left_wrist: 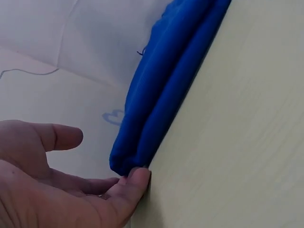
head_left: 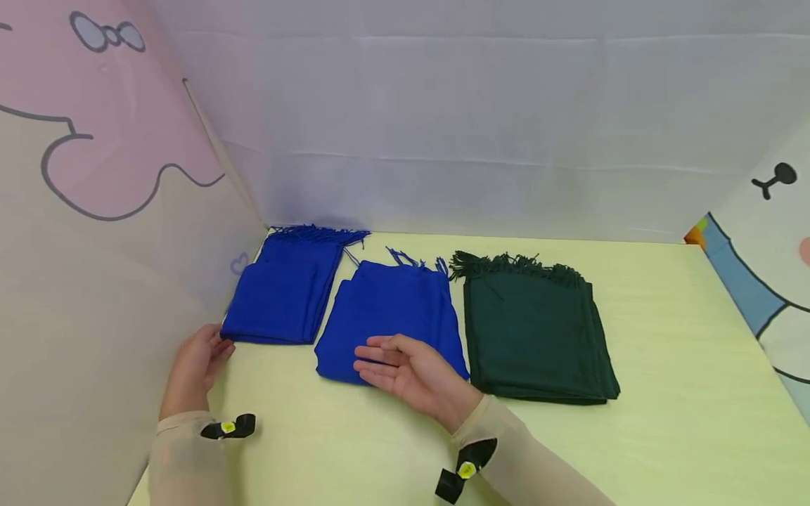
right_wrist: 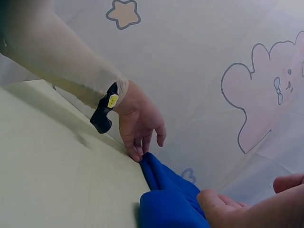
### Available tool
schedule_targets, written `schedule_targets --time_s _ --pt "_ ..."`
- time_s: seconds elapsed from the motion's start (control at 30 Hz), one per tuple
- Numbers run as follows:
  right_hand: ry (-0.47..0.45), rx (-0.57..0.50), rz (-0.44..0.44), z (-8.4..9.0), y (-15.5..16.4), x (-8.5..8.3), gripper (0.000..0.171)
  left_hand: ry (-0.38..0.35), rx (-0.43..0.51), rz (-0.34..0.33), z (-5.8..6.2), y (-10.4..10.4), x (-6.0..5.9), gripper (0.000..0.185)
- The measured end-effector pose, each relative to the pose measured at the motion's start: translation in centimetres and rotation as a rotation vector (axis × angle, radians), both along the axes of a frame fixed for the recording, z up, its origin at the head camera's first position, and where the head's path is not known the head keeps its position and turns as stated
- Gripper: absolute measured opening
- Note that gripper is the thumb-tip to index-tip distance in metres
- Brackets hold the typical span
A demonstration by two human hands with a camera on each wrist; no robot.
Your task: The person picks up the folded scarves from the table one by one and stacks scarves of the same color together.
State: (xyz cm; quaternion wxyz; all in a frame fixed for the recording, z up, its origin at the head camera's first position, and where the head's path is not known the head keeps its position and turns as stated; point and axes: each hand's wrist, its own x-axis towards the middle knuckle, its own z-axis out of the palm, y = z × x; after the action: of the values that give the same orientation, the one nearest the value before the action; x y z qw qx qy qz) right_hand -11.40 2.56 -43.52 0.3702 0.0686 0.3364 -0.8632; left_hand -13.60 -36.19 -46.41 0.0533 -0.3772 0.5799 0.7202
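Observation:
My left hand (head_left: 201, 358) is at the near left corner of a folded blue scarf (head_left: 272, 299) by the left wall. In the left wrist view, the left fingertips (left_wrist: 137, 178) touch that scarf's corner, while one digit stands apart from the cloth. Over the near part of a second folded blue scarf (head_left: 392, 309) is my right hand (head_left: 418, 376), palm turned left, fingers loosely extended and holding nothing. It hides some of this scarf's front edge. To its right lies a folded dark green scarf (head_left: 531, 337) with its fringe toward the back.
All three scarves lie in a row on a pale yellow table (head_left: 683, 393). A white cloth wall (head_left: 481, 133) rises behind it. Printed cloth panels stand on both sides, the left panel (head_left: 95, 295) close beside my left arm.

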Motion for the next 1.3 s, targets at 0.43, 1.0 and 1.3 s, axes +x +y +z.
schedule_targets --time_s 0.43,1.0,1.3 --pt "-0.037 0.083 -0.016 -0.7 -3.5 -2.8 0.052 0.061 -0.192 -0.126 -0.6 0.7 -2.1 0.057" --pt "-0.09 0.171 -0.01 -1.1 -9.2 -7.6 0.057 0.133 0.329 0.118 0.1 1.7 -2.0 0.036" --pt "-0.117 0.234 0.003 -2.0 -11.9 -8.0 0.064 0.178 0.553 0.211 -0.4 2.8 -1.9 0.054"
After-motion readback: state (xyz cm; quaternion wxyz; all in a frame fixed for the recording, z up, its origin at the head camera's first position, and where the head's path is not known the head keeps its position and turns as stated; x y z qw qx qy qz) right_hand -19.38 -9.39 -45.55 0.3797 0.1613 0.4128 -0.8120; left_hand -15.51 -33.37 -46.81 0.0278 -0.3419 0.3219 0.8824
